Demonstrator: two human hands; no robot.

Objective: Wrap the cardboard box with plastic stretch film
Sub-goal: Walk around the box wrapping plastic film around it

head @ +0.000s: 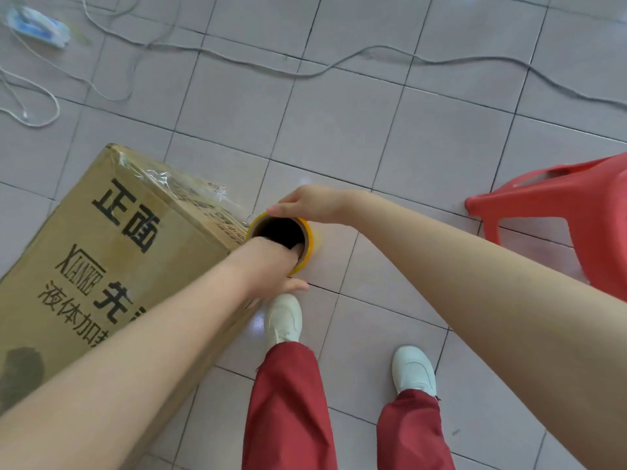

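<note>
Head view: we clutch the film roll (309, 237) in left hand (271, 266) and right hand (312, 203), only one cardboard box (112, 252) side covered.

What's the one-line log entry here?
step: wrapping; left hand: grips roll core; right hand: holds rim; film: on box

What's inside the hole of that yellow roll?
The left hand has its fingers tucked into the core of the roll. Below them it is dark, so their tips and anything deeper are hidden.
</note>
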